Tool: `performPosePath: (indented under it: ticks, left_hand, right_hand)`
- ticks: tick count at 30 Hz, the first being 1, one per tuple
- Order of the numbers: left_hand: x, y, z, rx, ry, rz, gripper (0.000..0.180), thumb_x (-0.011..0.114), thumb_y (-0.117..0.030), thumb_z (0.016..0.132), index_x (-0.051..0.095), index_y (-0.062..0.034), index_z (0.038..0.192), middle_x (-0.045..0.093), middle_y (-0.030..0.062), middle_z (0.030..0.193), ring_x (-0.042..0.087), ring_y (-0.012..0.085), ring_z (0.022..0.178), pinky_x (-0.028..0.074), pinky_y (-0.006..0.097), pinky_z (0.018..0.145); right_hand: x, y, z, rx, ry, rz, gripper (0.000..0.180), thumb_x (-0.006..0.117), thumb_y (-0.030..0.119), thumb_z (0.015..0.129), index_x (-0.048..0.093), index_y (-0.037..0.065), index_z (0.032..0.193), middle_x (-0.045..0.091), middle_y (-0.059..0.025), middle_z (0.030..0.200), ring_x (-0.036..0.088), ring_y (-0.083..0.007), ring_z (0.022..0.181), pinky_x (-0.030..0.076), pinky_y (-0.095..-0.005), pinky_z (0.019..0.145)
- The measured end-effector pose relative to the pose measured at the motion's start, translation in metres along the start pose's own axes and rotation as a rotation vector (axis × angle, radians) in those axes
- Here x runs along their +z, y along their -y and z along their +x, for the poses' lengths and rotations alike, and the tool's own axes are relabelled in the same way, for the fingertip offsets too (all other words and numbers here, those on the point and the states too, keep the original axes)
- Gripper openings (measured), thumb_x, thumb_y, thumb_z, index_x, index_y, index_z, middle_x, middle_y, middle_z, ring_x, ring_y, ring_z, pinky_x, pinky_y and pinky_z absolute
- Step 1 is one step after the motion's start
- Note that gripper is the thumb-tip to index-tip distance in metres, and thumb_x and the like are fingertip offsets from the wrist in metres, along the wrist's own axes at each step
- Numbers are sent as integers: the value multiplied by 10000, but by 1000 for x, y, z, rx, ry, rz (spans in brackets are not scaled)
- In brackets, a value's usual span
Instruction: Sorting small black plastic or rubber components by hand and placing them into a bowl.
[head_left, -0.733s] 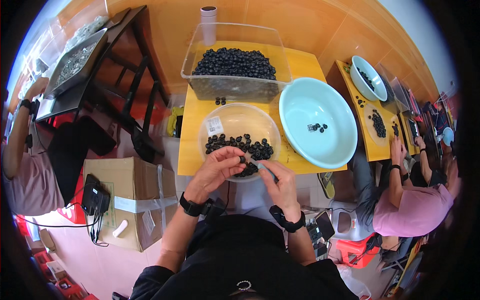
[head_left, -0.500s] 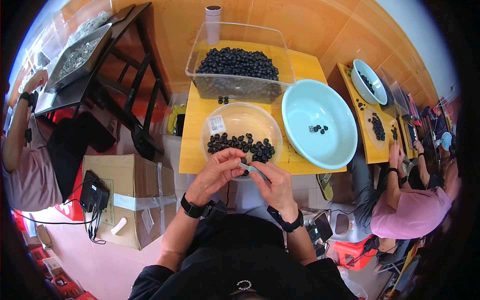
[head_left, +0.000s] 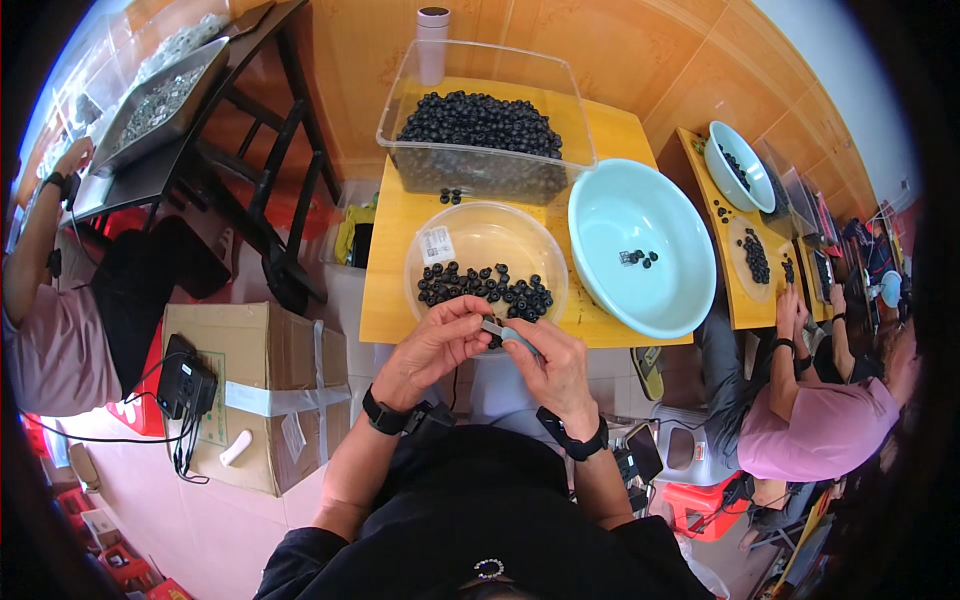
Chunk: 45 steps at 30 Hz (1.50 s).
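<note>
While both hands meet at the centre of the frame, the left hand [head_left: 440, 345] pinches a small black piece and the right hand [head_left: 555, 365] grips a small grey-green tool [head_left: 508, 331] against it. Only a few pieces lie in the blue basin [head_left: 640, 190] at right; the clear bowl [head_left: 485, 235] and clear bin [head_left: 480, 80] above hold many more, so most seems left.

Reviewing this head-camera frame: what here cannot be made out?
- Small grey-and-teal part between left hand and right hand: mostly covered by fingers, kind unclear.
- Small dark pieces in the light blue plastic basin: too small to identify.
- Far-right yellow table: bent and blurred by the fisheye rim.
</note>
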<state>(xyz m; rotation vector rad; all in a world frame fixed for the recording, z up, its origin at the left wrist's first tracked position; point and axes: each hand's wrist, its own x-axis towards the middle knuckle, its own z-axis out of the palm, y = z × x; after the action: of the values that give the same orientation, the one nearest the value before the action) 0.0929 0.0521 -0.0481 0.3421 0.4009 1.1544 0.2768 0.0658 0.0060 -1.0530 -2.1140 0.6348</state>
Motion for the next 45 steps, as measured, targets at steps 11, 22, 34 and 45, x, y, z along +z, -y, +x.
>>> performPosePath:
  ticks: [11,22,34,45]
  left_hand:
    - [-9,-3,-1,-4,17,9,90,612,-51,851,583,-37,934,639,66,859,634,125,725,537,235,664]
    - [-1,-4,-9,-38,18,18,115,624,-27,834,584,-40,942,648,75,880,646,135,738,545,237,679]
    - [1,1,-8,-145,15,178,187,661,-28,796,530,-61,925,608,37,860,626,123,719,529,228,647]
    - [4,5,1,-64,-54,206,158,623,-53,840,543,-32,974,605,90,988,646,159,827,554,263,734]
  right_hand:
    - [4,-8,2,44,51,45,189,658,172,800,658,38,934,598,-95,699,609,-245,580,445,-330,489]
    - [0,-22,1,307,-8,366,175,649,103,801,650,-19,926,626,-86,730,549,-112,625,429,-243,568]
    - [16,-8,-1,462,181,805,99,646,87,822,631,7,877,614,3,756,535,-34,683,422,-190,595]
    - [-15,-18,1,429,-108,501,193,694,61,752,634,-7,921,612,-11,773,531,-57,716,446,-218,649]
